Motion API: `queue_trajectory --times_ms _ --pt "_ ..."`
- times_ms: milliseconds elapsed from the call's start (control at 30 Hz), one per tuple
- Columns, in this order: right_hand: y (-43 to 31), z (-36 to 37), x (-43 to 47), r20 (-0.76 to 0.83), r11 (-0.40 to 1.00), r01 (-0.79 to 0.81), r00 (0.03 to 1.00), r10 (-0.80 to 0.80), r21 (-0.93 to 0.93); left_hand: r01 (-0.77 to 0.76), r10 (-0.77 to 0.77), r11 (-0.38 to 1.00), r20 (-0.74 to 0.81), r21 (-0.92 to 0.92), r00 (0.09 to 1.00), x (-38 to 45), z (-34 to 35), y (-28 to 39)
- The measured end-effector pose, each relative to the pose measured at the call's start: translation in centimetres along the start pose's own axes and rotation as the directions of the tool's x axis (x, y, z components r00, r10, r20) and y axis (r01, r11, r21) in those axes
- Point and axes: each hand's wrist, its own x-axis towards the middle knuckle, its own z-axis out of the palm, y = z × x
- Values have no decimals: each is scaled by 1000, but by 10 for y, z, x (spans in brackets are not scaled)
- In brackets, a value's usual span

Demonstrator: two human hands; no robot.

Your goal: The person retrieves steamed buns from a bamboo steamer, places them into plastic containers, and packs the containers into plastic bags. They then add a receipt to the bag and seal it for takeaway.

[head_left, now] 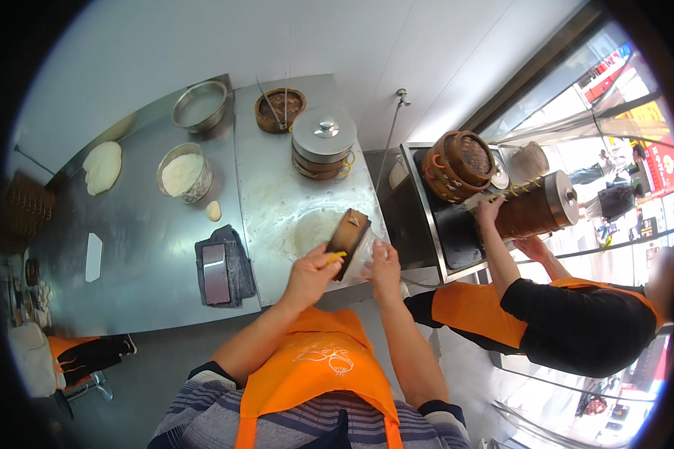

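A small round bamboo steamer basket [349, 234] is tilted on its side over the front right of the steel counter. My left hand [313, 276] grips it by the yellow loop at its near side. Beside its open face my right hand [383, 268] pinches a clear, thin plastic bag or sheet [361, 256]. Beyond the basket stands a short stack of steamers [317, 168] under a metal lid [324, 133]. A steamer basket with tongs [279, 111] lies further back. A damp-looking ring marks the counter left of the basket.
On the left counter [140, 264] are dough [102, 168], a flour bowl [183, 173], a metal bowl [200, 105], a small dough piece [213, 211], a scraper [93, 257] and a phone [216, 274] on a dark cloth. At right, a co-worker [584, 320] holds a steamer stack [531, 213].
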Motion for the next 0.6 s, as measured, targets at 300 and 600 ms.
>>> queue_trajectory --times_ms 300,600 --pt "32 -2 -5 436 733 -230 895 -99 640 -503 420 722 275 475 865 -32 56 41" --pt "25 -2 7 571 498 -431 804 -167 752 -442 422 860 131 255 897 -25 40 58"
